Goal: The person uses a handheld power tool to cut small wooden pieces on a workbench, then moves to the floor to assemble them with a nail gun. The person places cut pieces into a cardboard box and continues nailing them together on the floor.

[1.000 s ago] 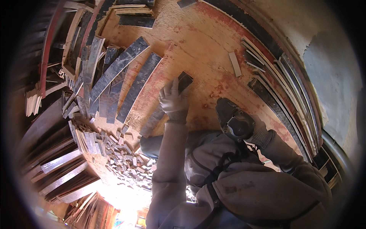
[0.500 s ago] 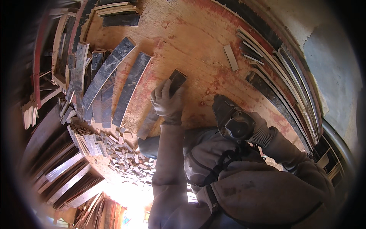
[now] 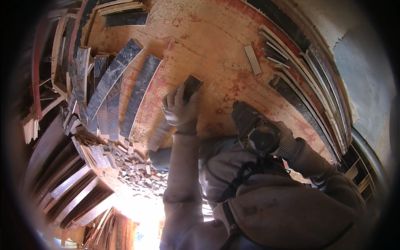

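My left hand [image 3: 179,109], in a pale work glove, is closed round the middle of a dark-faced plywood strip [image 3: 193,84]. One end of the strip shows beyond my fingers, and its lower part comes out below the wrist toward my knee. To the right, my right hand [image 3: 286,134] is wrapped round a black power tool [image 3: 257,129] with a rounded body. The tool's exact kind is not clear, and most of that hand's fingers are hidden behind it. A gap of bare board separates the tool's front end from the strip.
A stained wooden work board [image 3: 208,46] lies under both hands. Long dark strips [image 3: 141,98] lean at the left, above a heap of small offcuts [image 3: 139,168]. A short pale strip [image 3: 252,59] lies farther off. Stacked slats [image 3: 310,100] line the right edge.
The view has shifted slightly. My left hand keeps its grip on the plywood strip, and the power tool in my right hand stays at almost the same place.
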The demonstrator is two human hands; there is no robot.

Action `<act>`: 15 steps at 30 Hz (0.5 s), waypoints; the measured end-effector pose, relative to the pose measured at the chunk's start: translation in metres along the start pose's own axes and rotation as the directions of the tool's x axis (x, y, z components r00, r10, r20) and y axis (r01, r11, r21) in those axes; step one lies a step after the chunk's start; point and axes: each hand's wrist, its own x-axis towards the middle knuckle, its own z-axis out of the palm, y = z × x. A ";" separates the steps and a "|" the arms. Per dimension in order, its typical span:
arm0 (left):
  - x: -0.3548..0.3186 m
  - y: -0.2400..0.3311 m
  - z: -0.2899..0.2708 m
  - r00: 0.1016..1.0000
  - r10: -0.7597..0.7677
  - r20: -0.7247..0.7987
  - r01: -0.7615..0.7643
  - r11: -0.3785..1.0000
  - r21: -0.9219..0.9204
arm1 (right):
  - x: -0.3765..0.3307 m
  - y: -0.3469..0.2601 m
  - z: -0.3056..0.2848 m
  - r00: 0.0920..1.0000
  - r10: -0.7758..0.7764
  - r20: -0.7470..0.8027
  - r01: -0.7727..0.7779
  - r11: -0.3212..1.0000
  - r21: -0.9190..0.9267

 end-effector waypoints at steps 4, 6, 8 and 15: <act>-0.001 -0.003 0.001 1.000 0.019 -0.013 -0.018 0.999 0.036 | -0.004 0.009 0.009 0.979 -0.170 -0.113 0.154 0.979 -0.135; -0.002 -0.005 0.001 0.999 0.037 -0.031 -0.037 0.999 0.015 | 0.000 0.015 0.016 0.966 -0.212 -0.150 0.179 0.962 -0.208; -0.002 -0.006 0.000 0.996 0.063 -0.056 -0.061 0.998 0.031 | 0.010 0.016 0.021 0.966 -0.206 -0.155 0.161 0.952 -0.262; 0.002 -0.010 0.000 0.996 0.058 -0.067 -0.056 0.998 0.038 | 0.054 -0.011 0.008 0.747 -0.583 -0.320 0.546 0.812 -0.204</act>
